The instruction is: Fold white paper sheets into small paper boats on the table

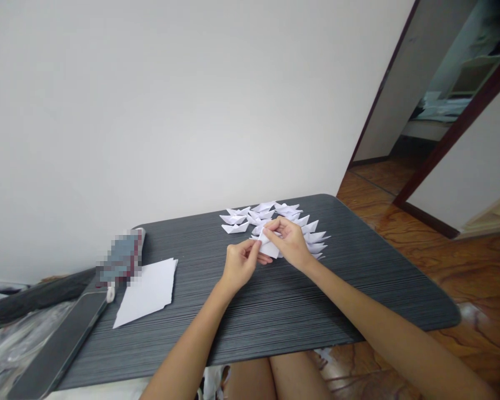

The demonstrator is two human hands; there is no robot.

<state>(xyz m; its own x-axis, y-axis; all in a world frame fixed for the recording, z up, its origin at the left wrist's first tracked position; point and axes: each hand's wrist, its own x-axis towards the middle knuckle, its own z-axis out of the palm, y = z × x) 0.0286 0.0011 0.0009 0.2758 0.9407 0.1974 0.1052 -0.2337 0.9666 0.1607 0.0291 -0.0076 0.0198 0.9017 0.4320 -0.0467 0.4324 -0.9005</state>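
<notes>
Between my two hands, above the middle of the table, is a small piece of folded white paper. My left hand pinches its left edge, thumb on top and fingers underneath. From the right, my right hand grips the upper part with thumb and fingertips. Behind and beside my hands, several white folded paper boats stand in rows on the tabletop. My hands and the held paper hide some of those boats.
A dark wood-grain table stands against a white wall. White paper sheets lie at its left, beside a blurred-out object and a long dark flat item. On the right are a wooden floor and a doorway.
</notes>
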